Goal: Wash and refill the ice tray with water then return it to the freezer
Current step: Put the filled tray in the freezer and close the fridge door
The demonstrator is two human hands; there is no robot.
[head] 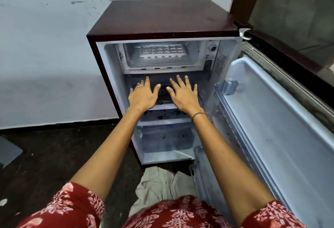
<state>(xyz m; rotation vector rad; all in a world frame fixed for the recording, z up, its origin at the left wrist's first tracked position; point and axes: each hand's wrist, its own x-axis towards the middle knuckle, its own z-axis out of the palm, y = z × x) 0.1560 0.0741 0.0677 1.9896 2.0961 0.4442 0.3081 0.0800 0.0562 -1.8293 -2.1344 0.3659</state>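
Near the ice tray [163, 50], a dial [212, 48]; crumpled cloth [162, 184] on floor [54, 155].

Pale crumpled cloth [159, 186] on floor [54, 155]

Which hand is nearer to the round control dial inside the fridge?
Right. The right hand is below the dial, slightly to its left. The left hand is also below it but much further left. Neither touches it.

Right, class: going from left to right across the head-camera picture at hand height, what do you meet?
white wall → left hand → right hand → open fridge door
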